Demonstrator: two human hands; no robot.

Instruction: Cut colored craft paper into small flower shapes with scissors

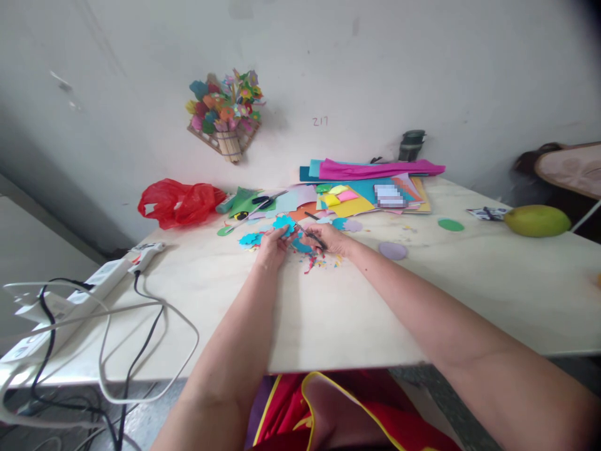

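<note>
My left hand is closed on a blue paper flower with a scalloped edge, held above the table. In my right hand is a pair of dark-handled scissors, its blades pointing left toward the flower. Whether the blades touch the paper I cannot tell. More blue paper flowers lie just left of my left hand. Small colourful paper scraps are scattered on the table below both hands. A curved blue paper piece shows between the hands.
Behind my hands lie coloured sheets, a second pair of scissors and a red plastic bag. A power strip with loose cables occupies the left side. To the right are a purple paper circle, a green one and a yellow-green fruit.
</note>
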